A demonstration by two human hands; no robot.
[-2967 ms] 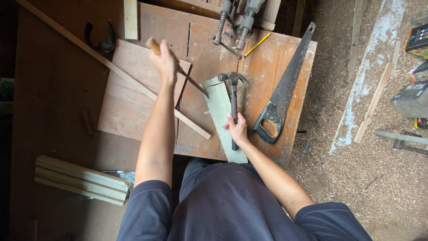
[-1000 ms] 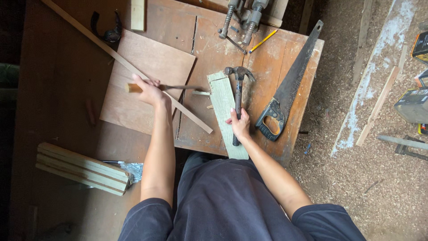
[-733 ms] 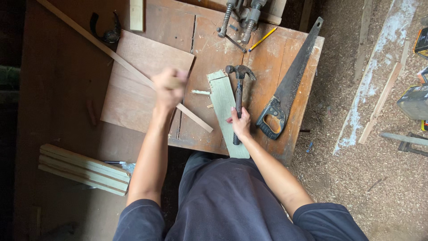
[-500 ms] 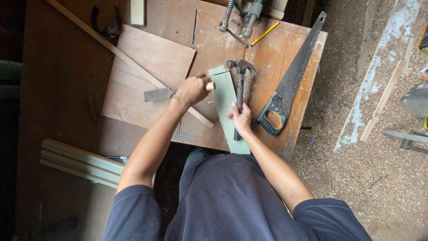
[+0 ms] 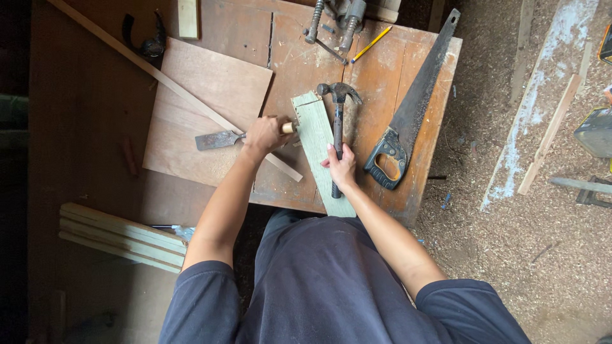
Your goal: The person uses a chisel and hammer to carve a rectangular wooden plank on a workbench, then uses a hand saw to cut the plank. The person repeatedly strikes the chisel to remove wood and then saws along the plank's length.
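Fingers of your left hand [image 5: 264, 135] are wrapped tight round a chisel [image 5: 239, 136] at frame centre, its wooden handle end poking out toward the pale green board [image 5: 322, 153] and its flat blade lying leftward over the plywood sheet [image 5: 207, 111]. Your right hand [image 5: 341, 169] grips the claw hammer [image 5: 338, 127] low on its handle, the hammer lying along that green board with its head toward the top. Just right of it a handsaw [image 5: 414, 108] rests on the workbench [image 5: 293, 64], a yellow pencil [image 5: 371, 43] above, and 1 thin wooden strip [image 5: 172, 86] crosses the plywood diagonally.

Soft, even daylight is seen on the workbench [image 5: 389, 83]; its left edge is lost in deep shadow. Focus is sharp, without glare.
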